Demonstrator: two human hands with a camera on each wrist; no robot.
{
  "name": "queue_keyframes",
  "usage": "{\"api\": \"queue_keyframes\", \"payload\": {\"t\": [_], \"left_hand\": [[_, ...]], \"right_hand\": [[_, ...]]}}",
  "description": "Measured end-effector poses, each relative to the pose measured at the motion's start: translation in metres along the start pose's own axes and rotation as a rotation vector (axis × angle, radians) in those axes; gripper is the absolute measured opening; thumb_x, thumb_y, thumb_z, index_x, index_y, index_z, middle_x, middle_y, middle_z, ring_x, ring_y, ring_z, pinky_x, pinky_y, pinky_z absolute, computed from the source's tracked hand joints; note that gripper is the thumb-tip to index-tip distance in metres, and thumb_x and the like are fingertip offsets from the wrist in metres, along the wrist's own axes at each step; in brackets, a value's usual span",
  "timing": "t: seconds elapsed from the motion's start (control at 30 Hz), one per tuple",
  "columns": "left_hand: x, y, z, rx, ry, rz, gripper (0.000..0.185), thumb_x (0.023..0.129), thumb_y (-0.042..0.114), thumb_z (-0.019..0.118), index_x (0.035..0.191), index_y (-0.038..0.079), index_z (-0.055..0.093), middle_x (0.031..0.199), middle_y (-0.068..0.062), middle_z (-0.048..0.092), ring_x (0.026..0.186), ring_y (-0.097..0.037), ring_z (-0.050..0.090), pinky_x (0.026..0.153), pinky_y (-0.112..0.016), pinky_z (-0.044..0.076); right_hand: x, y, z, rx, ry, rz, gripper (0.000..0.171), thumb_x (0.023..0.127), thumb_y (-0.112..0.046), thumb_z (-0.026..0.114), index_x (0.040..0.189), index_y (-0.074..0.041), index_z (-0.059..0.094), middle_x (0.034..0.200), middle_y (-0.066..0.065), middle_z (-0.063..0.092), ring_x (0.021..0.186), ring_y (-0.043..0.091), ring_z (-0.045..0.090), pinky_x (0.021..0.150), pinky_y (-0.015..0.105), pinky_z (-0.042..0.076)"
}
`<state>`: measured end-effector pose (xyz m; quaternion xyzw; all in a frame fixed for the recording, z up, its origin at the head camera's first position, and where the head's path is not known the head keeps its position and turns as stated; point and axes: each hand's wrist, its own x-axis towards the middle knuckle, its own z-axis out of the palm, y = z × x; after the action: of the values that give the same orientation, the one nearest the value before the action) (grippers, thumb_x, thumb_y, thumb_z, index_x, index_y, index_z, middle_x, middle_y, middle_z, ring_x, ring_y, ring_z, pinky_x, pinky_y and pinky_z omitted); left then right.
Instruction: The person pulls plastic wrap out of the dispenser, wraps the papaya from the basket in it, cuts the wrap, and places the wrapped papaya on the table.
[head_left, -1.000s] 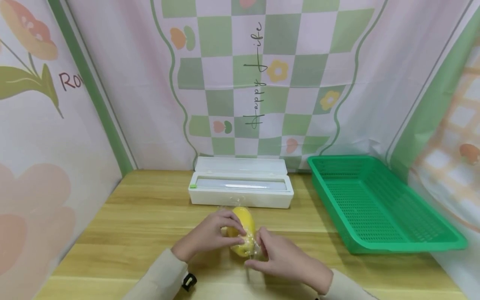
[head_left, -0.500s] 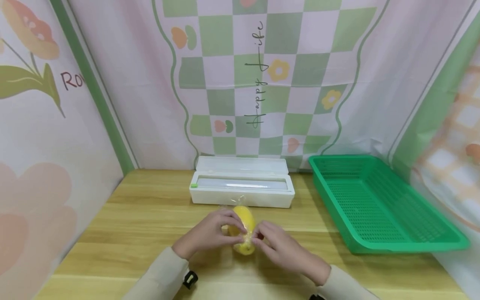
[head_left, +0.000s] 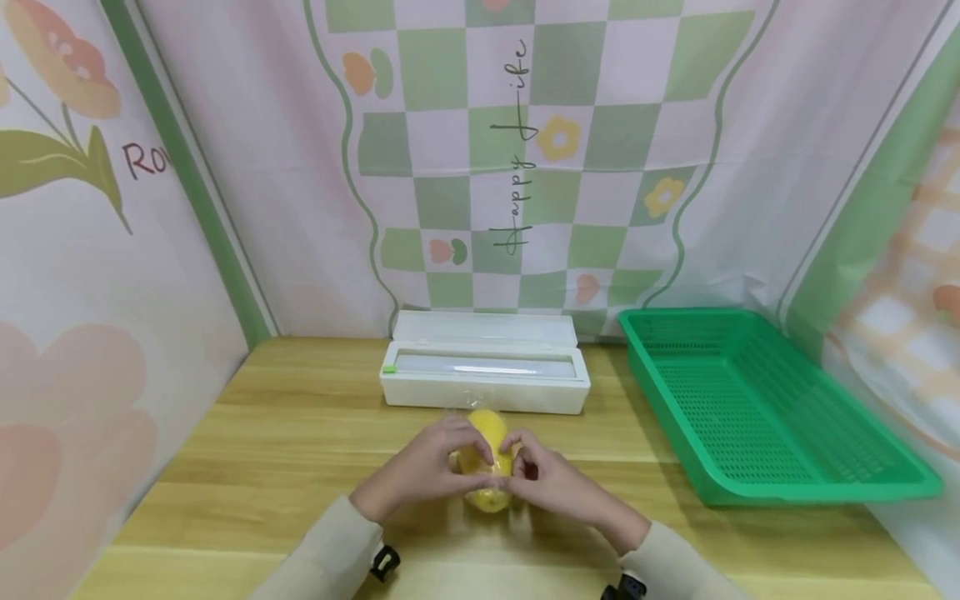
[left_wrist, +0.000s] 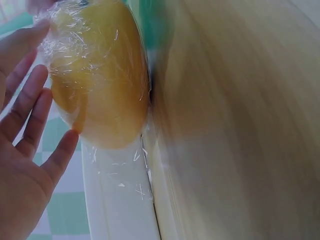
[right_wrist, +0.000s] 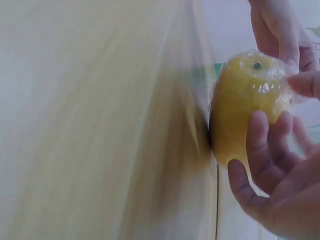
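A yellow oval fruit (head_left: 487, 427), wrapped in cling film (left_wrist: 75, 42), sits on the table between both hands. A small green stem spot shows at its near end in the right wrist view. My left hand (head_left: 427, 458) holds the fruit from the left, its thumb on the filmed top and its fingertips along the side. My right hand (head_left: 551, 482) holds it from the right, thumb pressing the film on top and fingers curved against the side. The two thumb tips meet over the fruit. Loose film (left_wrist: 127, 175) sticks out beyond the fruit's far end.
Behind the fruit stands a white cling film dispenser (head_left: 480, 396) with its clear lid raised and a roll inside. A green plastic basket (head_left: 667, 417) stands on the right of the wooden table (head_left: 285, 467). Printed curtains (head_left: 450, 192) hang at the back and sides.
My right hand has moved from the fruit's near right edge up onto its top, thumb meeting the left thumb. The film at the right side now lies on the fruit. The left hand stays nearly in place.
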<state>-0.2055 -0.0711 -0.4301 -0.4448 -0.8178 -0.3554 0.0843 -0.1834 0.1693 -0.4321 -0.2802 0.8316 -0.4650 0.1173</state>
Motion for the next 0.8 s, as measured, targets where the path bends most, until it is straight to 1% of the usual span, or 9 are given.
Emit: {"api": "queue_keyframes", "payload": {"t": [0.1,0.23,0.3,0.37,0.47,0.53,0.63,0.7,0.8], "left_hand": [[0.0002,0.0002,0.0002,0.006,-0.008,-0.038,0.029,0.084,0.034,0.083,0.098,0.020,0.062,0.097,0.014,0.062,0.098,-0.008,0.054,0.089,-0.029,0.048],[0.0004,0.0003,0.0001,-0.002,-0.015,-0.081,0.030,0.081,0.033,0.085,0.091,0.020,0.059,0.096,0.013,0.059,0.097,-0.011,0.053,0.087,-0.029,0.048],[0.0001,0.0001,0.0002,0.003,-0.019,-0.076,0.026,0.081,0.032,0.085,0.085,0.021,0.061,0.096,0.014,0.059,0.098,-0.010,0.053,0.089,-0.030,0.048],[-0.0001,0.0000,0.0001,0.006,-0.024,-0.053,0.021,0.081,0.030,0.085,0.082,0.023,0.065,0.097,0.014,0.060,0.101,-0.009,0.053,0.093,-0.031,0.047],[-0.0014,-0.0011,-0.0011,-0.008,-0.039,-0.024,0.010,0.085,0.024,0.081,0.085,0.023,0.072,0.101,0.015,0.061,0.104,-0.006,0.053,0.095,-0.031,0.047],[-0.0032,-0.0016,-0.0036,-0.016,-0.046,-0.017,0.009,0.084,0.018,0.079,0.090,0.022,0.073,0.105,0.014,0.062,0.105,-0.007,0.054,0.096,-0.032,0.048],[-0.0063,-0.0035,-0.0072,-0.015,-0.054,-0.027,0.018,0.081,0.011,0.077,0.094,0.021,0.071,0.109,0.012,0.061,0.107,-0.007,0.055,0.098,-0.032,0.048],[-0.0074,-0.0051,-0.0085,-0.008,-0.056,-0.032,0.020,0.080,0.010,0.078,0.093,0.021,0.068,0.108,0.011,0.060,0.107,-0.008,0.055,0.099,-0.033,0.048],[-0.0076,-0.0080,-0.0077,0.001,-0.062,-0.033,0.018,0.081,0.014,0.081,0.089,0.022,0.068,0.104,0.012,0.059,0.104,-0.009,0.057,0.097,-0.032,0.049]], "right_hand": [[-0.0004,0.0032,-0.0049,-0.022,-0.048,-0.042,0.048,0.097,-0.031,0.067,0.138,-0.020,0.046,0.082,0.002,0.056,0.071,0.012,0.053,0.061,0.024,0.047],[-0.0002,0.0060,-0.0087,-0.034,-0.095,-0.023,0.056,0.098,-0.035,0.066,0.148,-0.026,0.041,0.089,0.004,0.058,0.073,0.015,0.057,0.061,0.026,0.050],[0.0009,0.0070,-0.0086,-0.042,-0.093,-0.016,0.060,0.098,-0.037,0.066,0.151,-0.026,0.039,0.090,0.005,0.059,0.073,0.016,0.057,0.061,0.027,0.051],[0.0021,0.0085,-0.0081,-0.057,-0.079,-0.007,0.063,0.097,-0.038,0.067,0.152,-0.028,0.039,0.090,0.004,0.060,0.075,0.016,0.057,0.061,0.027,0.051],[0.0028,0.0105,-0.0082,-0.074,-0.078,-0.008,0.064,0.097,-0.040,0.066,0.154,-0.029,0.038,0.090,0.003,0.061,0.076,0.018,0.058,0.061,0.029,0.052],[0.0027,0.0110,-0.0089,-0.079,-0.087,0.015,0.064,0.098,-0.041,0.065,0.154,-0.032,0.036,0.092,0.002,0.062,0.078,0.018,0.061,0.063,0.030,0.053],[0.0028,0.0098,-0.0096,-0.073,-0.105,0.030,0.065,0.099,-0.042,0.062,0.156,-0.030,0.032,0.100,0.007,0.065,0.083,0.021,0.065,0.065,0.032,0.056],[0.0035,0.0092,-0.0092,-0.070,-0.106,0.025,0.066,0.100,-0.042,0.061,0.157,-0.028,0.031,0.114,0.013,0.064,0.093,0.023,0.067,0.070,0.032,0.057],[0.0045,0.0092,-0.0087,-0.078,-0.092,0.001,0.066,0.100,-0.041,0.061,0.156,-0.026,0.032,0.135,0.019,0.055,0.112,0.029,0.062,0.079,0.032,0.057]]}}
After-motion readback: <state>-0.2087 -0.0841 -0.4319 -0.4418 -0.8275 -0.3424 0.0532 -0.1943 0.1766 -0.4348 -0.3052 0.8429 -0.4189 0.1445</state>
